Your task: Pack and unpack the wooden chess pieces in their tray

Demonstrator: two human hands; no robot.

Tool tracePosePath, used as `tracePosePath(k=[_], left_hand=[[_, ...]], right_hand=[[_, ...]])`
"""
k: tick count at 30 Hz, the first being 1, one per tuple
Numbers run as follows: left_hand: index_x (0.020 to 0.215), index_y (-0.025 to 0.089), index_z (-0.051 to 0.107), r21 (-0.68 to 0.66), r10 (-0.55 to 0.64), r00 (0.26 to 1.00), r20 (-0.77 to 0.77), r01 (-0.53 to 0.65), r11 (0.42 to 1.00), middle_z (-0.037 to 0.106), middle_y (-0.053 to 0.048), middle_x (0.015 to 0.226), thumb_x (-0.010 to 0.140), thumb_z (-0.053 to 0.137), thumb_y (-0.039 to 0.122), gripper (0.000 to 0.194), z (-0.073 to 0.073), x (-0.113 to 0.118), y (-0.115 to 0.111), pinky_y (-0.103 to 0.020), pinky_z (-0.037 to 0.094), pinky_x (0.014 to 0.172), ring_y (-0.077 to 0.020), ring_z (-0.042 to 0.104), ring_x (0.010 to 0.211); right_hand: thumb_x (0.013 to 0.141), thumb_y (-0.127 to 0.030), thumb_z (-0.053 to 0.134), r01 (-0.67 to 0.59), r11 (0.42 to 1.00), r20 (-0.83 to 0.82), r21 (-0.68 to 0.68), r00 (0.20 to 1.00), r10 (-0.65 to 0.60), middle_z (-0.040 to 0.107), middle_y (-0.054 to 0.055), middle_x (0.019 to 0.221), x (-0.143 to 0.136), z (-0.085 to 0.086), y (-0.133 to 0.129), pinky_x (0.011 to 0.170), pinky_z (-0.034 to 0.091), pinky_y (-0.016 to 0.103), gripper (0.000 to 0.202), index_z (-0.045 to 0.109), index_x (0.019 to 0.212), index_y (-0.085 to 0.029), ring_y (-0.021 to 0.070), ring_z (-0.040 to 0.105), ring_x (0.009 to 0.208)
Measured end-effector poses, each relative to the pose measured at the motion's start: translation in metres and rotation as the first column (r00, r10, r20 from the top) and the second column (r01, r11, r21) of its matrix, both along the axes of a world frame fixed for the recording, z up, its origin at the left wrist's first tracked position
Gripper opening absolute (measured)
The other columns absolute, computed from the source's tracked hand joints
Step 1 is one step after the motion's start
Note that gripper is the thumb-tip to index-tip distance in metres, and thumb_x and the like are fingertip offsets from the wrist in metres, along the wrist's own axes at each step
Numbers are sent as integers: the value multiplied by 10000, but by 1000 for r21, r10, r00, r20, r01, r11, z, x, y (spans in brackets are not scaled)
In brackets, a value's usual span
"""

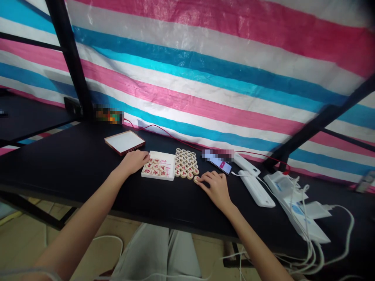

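A shallow white box [158, 177] lies on the black table, with several red-marked xiangqi pieces [156, 172] in its left and front part. My left hand [135, 160] is closed at the box's left edge, fingertips on its rim. Just right of the box, more round xiangqi pieces [184, 163] stand in close rows on the table. My right hand [215, 186] pinches a single xiangqi piece [196, 179] at the near right corner of those rows. The piece is partly covered by my fingers.
An open box lid [125, 142] lies behind my left hand. To the right are a phone [221, 164] on a cable, two white power banks [257, 189] and a power strip [295, 210] with tangled white cables. A striped sheet [190, 97] hangs behind the table.
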State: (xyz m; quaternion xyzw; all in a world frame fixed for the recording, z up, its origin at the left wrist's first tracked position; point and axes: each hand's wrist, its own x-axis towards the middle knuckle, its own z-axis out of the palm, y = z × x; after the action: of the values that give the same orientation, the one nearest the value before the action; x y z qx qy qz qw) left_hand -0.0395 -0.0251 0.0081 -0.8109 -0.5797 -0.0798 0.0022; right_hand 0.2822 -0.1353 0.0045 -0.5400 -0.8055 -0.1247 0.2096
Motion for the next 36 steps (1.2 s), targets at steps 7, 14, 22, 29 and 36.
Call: tracePosePath(k=[7, 14, 22, 29, 36], left_hand=[[792, 178, 605, 2, 9, 1000, -5, -9, 1000, 652, -103, 816, 882, 273, 420, 420, -1, 0, 0, -291, 408, 659, -229, 615, 757], [793, 172, 602, -15, 2, 1000, -2, -2, 1000, 650, -98, 810, 885, 280, 391, 400, 0, 1, 2, -283, 406, 674, -210, 608, 770], [778, 168, 602, -13, -11, 999, 40, 11, 1000, 647, -112, 818, 882, 277, 403, 414, 2, 0, 0, -303, 409, 672, -227, 605, 766], [803, 173, 607, -10, -1, 1000, 25, 2, 1000, 653, -105, 835, 886, 282, 411, 411, 1, 0, -1, -292, 408, 695, -219, 606, 791], [802, 169, 607, 0, -1, 1000, 18, 1, 1000, 646, -100, 815, 885, 284, 404, 408, 2, 0, -3, -285, 406, 676, -216, 604, 788]], right_hand=[[890, -389, 459, 10, 999, 39, 30, 999, -11, 647, 25, 834, -3, 1, 3, 666, 226, 317, 258, 641, 818, -220, 148, 499, 769], [892, -375, 460, 20, 1000, 33, 13, 999, -21, 647, 16, 844, -4, -1, 3, 671, 225, 320, 239, 628, 828, -219, 151, 498, 778], [908, -366, 426, 10, 1000, 15, 4, 1000, -10, 651, 32, 847, -4, -1, 2, 677, 225, 330, 263, 625, 822, -216, 160, 501, 784], [904, -351, 440, 23, 1000, 8, 9, 1000, -23, 654, 26, 844, -2, -4, 2, 686, 224, 332, 243, 627, 819, -222, 164, 502, 792], [896, -343, 460, 30, 999, 0, 14, 1000, -30, 651, 16, 842, -4, -2, 2, 685, 220, 327, 225, 630, 811, -223, 159, 496, 785]])
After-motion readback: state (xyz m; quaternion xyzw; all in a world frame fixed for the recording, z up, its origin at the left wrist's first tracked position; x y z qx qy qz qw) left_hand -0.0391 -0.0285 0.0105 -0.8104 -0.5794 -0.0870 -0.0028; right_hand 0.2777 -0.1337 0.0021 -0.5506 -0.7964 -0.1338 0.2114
